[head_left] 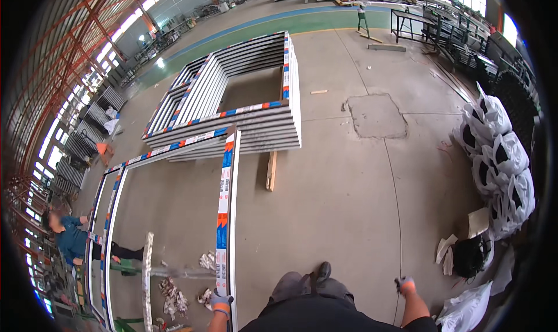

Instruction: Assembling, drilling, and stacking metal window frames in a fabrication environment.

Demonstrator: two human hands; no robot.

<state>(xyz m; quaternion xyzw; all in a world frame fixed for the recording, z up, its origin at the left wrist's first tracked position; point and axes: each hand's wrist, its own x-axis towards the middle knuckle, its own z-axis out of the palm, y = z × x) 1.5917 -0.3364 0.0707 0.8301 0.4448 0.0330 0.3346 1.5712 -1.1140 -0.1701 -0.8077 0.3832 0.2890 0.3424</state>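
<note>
My left hand [221, 302], in a grey and orange glove, is closed on the near right corner area of a large window frame [222, 227]. The frame is white with blue, red and white protective tape along its faces, and has a dividing bar near its left side. My right hand [405, 285], also gloved, hangs out to the right away from the frame. Its fingers look loosely bent and apart, with nothing seen in them. At the frame's far left, a co-worker [72, 239] in dark blue stands with hands close to it.
A stack of similar frames [256, 117] lies ahead, with a wooden block [271, 172] sticking out below. White bags [505, 163] are piled at the right. Crumpled wrap [173, 297] lies under the held frame, near a metal bar [147, 274]. Racks [436, 29] stand far right.
</note>
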